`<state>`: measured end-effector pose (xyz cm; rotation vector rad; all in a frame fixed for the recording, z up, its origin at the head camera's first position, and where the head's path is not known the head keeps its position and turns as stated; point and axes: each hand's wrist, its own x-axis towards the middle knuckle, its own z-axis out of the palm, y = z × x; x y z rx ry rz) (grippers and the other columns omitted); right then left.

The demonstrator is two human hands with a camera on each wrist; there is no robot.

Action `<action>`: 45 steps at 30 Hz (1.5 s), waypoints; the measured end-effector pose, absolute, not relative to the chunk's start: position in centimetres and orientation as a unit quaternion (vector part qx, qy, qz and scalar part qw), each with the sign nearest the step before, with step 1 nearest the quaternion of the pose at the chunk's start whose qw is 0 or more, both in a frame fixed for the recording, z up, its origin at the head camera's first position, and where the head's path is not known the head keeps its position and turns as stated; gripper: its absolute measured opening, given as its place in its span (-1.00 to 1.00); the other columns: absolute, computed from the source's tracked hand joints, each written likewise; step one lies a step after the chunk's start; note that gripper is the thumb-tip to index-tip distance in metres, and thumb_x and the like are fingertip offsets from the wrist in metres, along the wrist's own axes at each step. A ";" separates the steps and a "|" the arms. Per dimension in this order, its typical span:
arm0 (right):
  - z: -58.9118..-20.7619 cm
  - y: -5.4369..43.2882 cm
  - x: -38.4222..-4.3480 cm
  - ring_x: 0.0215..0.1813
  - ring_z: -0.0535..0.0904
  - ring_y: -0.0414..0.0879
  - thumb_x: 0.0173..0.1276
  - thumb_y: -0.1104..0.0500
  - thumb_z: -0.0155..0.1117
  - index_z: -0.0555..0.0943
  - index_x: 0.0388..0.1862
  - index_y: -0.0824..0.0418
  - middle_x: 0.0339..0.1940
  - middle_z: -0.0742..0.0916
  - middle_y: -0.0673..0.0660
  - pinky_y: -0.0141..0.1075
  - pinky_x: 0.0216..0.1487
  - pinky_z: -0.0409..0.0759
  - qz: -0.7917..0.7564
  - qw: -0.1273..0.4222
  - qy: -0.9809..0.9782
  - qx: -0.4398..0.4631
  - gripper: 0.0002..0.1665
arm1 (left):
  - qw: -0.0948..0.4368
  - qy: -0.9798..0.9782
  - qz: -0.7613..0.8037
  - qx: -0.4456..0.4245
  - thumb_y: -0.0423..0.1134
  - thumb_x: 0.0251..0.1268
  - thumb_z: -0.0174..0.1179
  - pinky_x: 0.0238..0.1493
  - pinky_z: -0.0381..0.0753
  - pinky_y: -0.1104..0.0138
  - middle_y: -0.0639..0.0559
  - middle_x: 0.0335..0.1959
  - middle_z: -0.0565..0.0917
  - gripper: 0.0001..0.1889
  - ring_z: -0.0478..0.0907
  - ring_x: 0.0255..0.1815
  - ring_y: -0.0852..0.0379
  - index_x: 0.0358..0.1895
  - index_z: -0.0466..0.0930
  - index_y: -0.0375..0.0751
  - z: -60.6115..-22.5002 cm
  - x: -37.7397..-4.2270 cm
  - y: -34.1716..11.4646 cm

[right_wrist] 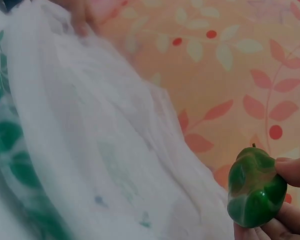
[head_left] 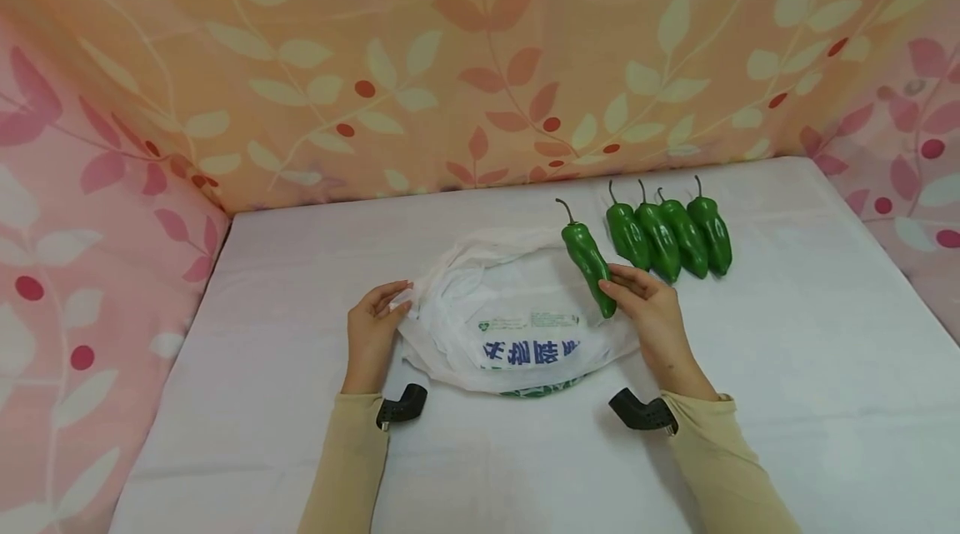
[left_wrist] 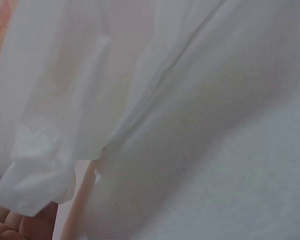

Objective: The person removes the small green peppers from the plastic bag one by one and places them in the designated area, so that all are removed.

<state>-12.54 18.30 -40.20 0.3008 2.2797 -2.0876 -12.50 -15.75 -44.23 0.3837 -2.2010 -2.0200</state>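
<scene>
A white plastic bag (head_left: pixel 450 351) with blue and green print lies on the table, its mouth spread open. My left hand (head_left: pixel 372 330) pinches the bag's left edge between thumb and fingers; in the left wrist view the thin bag (left_wrist: pixel 55 115) covers most of that hand. My right hand (head_left: pixel 651 317) holds a long green pepper (head_left: pixel 587 263) near its lower end, stem pointing up and away, over the bag's right side. Seen from the right wrist, the pepper (right_wrist: pixel 257 187) sits between thumb and fingers beside the bag (right_wrist: pixel 115 130).
Several more green peppers (head_left: pixel 667 238) lie side by side at the back right, just beyond the right hand. The white tablecloth (head_left: pixel 285 267) meets a patterned orange curtain (head_left: pixel 337 101) at the back. Pink patterned cloth (head_left: pixel 90 226) hangs along both sides.
</scene>
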 end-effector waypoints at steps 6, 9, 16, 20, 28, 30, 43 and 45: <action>-40.1 19.8 -12.5 -0.06 0.52 -0.28 0.27 0.18 0.32 0.45 0.19 0.41 -0.16 0.61 -0.08 -0.58 -0.11 0.52 -0.685 -0.005 0.722 0.100 -0.44 | 0.068 -0.729 -0.668 0.133 -0.53 0.17 0.22 0.00 0.51 0.53 -0.17 0.01 0.63 -0.68 0.50 0.12 0.13 0.01 0.59 -0.32 -44.3 -12.4 -15.9; -40.0 20.4 -12.5 -0.08 0.53 -0.30 0.26 0.18 0.34 0.48 0.16 0.39 -0.18 0.62 -0.10 -0.59 -0.13 0.52 -0.686 -0.014 0.720 0.103 -0.46 | 0.069 -0.729 -0.668 0.136 -0.52 0.17 0.23 0.01 0.50 0.53 -0.14 0.00 0.64 -0.69 0.50 0.12 0.16 0.01 0.60 -0.30 -44.3 -12.3 -15.9; -39.9 21.2 -12.6 -0.09 0.53 -0.29 0.25 0.18 0.35 0.48 0.16 0.41 -0.18 0.61 -0.07 -0.59 -0.16 0.52 -0.688 -0.027 0.716 0.112 -0.46 | 0.070 -0.725 -0.671 0.137 -0.54 0.17 0.22 -0.01 0.51 0.53 -0.19 0.01 0.63 -0.68 0.51 0.11 0.12 0.02 0.59 -0.33 -44.5 -12.4 -15.9; -40.0 21.6 -12.7 -0.10 0.54 -0.30 0.24 0.17 0.36 0.48 0.16 0.39 -0.19 0.63 -0.09 -0.60 -0.17 0.53 -0.689 -0.031 0.714 0.119 -0.45 | 0.070 -0.723 -0.673 0.138 -0.55 0.16 0.21 -0.03 0.52 0.55 -0.21 0.02 0.62 -0.68 0.52 0.10 0.09 0.02 0.59 -0.34 -44.5 -12.4 -15.9; -39.9 22.8 -13.0 -0.13 0.55 -0.32 0.22 0.20 0.37 0.52 0.10 0.35 -0.24 0.64 -0.11 -0.61 -0.20 0.53 -0.693 -0.047 0.707 0.133 -0.51 | 0.073 -0.724 -0.672 0.141 -0.55 0.16 0.21 -0.04 0.52 0.55 -0.19 0.00 0.64 -0.68 0.53 0.10 0.07 0.01 0.60 -0.33 -44.5 -12.4 -15.8; -39.9 23.1 -13.1 -0.14 0.55 -0.32 0.22 0.20 0.38 0.53 0.08 0.33 -0.24 0.65 -0.11 -0.61 -0.21 0.53 -0.696 -0.051 0.703 0.136 -0.53 | 0.073 -0.724 -0.671 0.140 -0.55 0.16 0.21 -0.03 0.51 0.55 -0.20 0.00 0.63 -0.68 0.52 0.10 0.08 0.01 0.59 -0.34 -44.5 -12.4 -15.8; -39.8 25.6 -13.8 -0.17 0.56 -0.34 0.18 0.26 0.40 0.59 -0.03 0.21 -0.29 0.67 -0.12 -0.63 -0.28 0.52 -0.722 -0.094 0.659 0.190 -0.64 | 0.065 -0.732 -0.663 0.142 -0.51 0.18 0.22 0.00 0.49 0.55 -0.12 0.02 0.64 -0.68 0.50 0.12 0.16 0.02 0.59 -0.28 -44.3 -12.4 -15.8; -39.7 26.1 -13.9 -0.16 0.55 -0.34 0.17 0.27 0.40 0.60 -0.03 0.20 -0.28 0.67 -0.11 -0.63 -0.29 0.53 -0.728 -0.103 0.647 0.202 -0.64 | 0.063 -0.734 -0.661 0.143 -0.50 0.18 0.23 0.02 0.49 0.54 -0.10 0.02 0.64 -0.68 0.49 0.12 0.18 0.02 0.60 -0.26 -44.3 -12.4 -15.7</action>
